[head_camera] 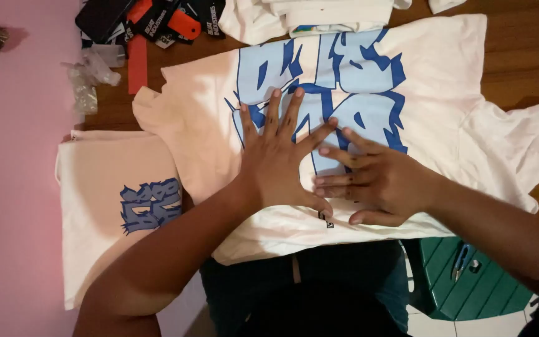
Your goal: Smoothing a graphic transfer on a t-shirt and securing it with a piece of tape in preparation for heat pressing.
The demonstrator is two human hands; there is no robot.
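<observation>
Your left hand (280, 163) and right hand (375, 181) lie flat, fingers (291, 112) spread open, gripping nothing, pressed on the white T-shirt (432, 81) with blue print, spread across the wooden surface (525, 50). Left of it: a folded shirt (107, 187), partly overlapped. Above: black and red tags (157, 25), clear plastic bags (92, 72), more folded shirts (307, 15). A green stool (469, 293) holds small snips (461, 259).
</observation>
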